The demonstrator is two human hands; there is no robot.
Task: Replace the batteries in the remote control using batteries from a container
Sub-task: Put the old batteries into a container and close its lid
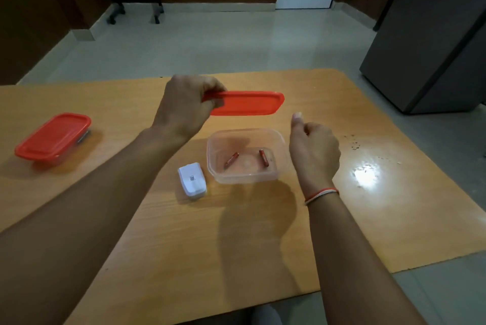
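Observation:
My left hand (185, 105) grips the left end of a red lid (249, 102) and holds it in the air above and behind a clear plastic container (278, 175). Two red batteries (231, 160) (263, 157) lie on the container's floor. A white remote control (192, 180) lies face down on the table just left of the container. My right hand (313, 151) hovers at the container's right side with its fingers curled and nothing in them.
A second container closed with a red lid (52, 136) stands at the far left of the wooden table (184, 246). Small crumbs (355, 144) lie on the right part of the table. A dark cabinet (431, 35) stands beyond the right corner.

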